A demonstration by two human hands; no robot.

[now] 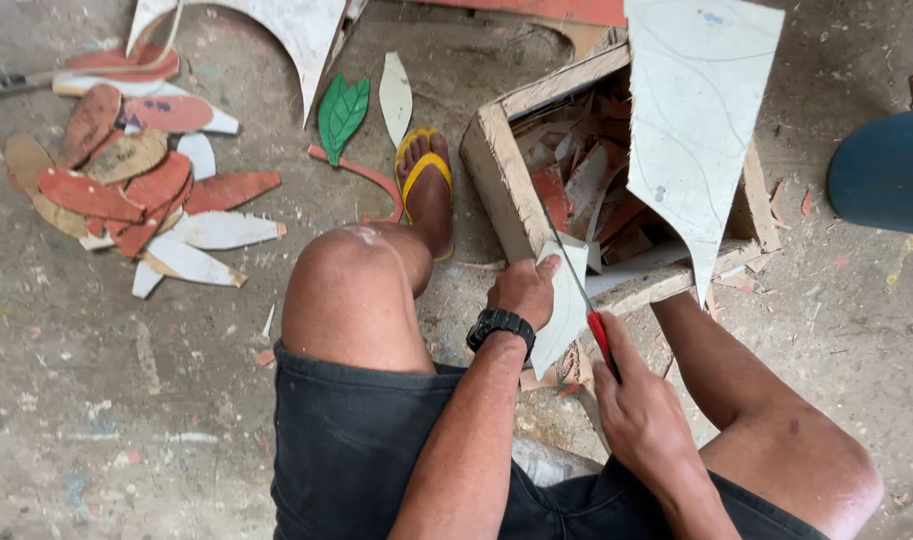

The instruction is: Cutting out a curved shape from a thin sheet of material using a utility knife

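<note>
Head view: two hands (pixel 524 290) (pixel 641 410), one saw (pixel 576 280).

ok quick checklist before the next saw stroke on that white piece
1. Left hand pins the white piece on the wooden box's edge: ok.
2. Right hand grips the saw's red handle: ok.
3. Saw blade sits against the piece: ok.
4. Left fingers clear of the blade: not ok, the thumb lies right beside it.
5. Foot in the yellow sandal clear of the cut: ok.
6. Blade follows a marked line: cannot tell.
</note>
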